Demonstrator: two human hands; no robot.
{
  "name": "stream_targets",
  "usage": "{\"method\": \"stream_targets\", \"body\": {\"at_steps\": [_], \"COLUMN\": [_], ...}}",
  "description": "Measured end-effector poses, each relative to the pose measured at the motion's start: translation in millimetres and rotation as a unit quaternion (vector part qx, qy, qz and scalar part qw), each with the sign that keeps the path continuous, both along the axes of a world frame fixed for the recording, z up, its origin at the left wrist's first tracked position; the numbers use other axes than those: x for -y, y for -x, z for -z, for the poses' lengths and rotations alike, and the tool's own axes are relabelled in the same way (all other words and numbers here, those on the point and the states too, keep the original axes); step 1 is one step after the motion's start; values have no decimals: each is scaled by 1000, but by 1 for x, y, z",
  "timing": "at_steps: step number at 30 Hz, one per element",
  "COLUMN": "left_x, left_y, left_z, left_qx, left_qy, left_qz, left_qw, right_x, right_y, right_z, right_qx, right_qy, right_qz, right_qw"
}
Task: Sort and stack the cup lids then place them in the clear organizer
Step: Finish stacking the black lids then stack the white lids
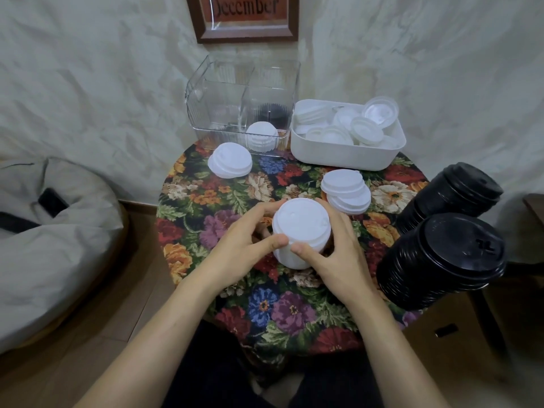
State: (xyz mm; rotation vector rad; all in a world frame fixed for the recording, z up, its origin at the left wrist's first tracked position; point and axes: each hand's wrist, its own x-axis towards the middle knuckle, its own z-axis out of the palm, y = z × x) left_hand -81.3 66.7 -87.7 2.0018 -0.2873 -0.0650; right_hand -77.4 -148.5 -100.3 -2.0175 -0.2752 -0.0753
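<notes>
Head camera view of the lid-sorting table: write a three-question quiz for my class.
1. True or false: the left hand and right hand both grip the central white lid stack.
2. The unstacked white lids lie in: A the clear organizer, B the white tub, C a black cup.
3. How many tall black lid stacks show at the table's right side?
Key: 1 true; 2 B; 3 two.
</notes>
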Motion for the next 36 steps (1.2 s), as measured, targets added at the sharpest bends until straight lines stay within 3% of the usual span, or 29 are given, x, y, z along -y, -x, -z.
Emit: {"method": "stream_targets", "body": {"at_steps": [6,14,22,25,28,31,36], "left_x": [-4,-1,-11,-23,-39,-55,-57], "left_y": [2,-7,-18,-42,-77,-106,-120], "left_z": [5,9,-2,-8,-3,10,17], "left_qx": [-20,-8,7,83,147,125,81], "left_qy": [37,72,39,6,-124,-210,-229], "left_qz": [-3,-14,12,-129,-291,-292,-252], "left_qw": [999,997,999,988,937,925,937], "right_x": [-6,-6,-8,-9,-9,-10,-9], "right_y": [-10,-31,-29,-29,-27,-25,-26], "right_z": [0,-4,1,0,0,-1,0], "right_qx": [-37,-32,-38,-38,-43,-47,-52], "right_qy": [-90,-115,-131,-128,-135,-133,-128], "right_qz": [-66,-75,-66,-61,-60,-58,-55], "right_qw": [993,990,989,989,988,988,989]}}
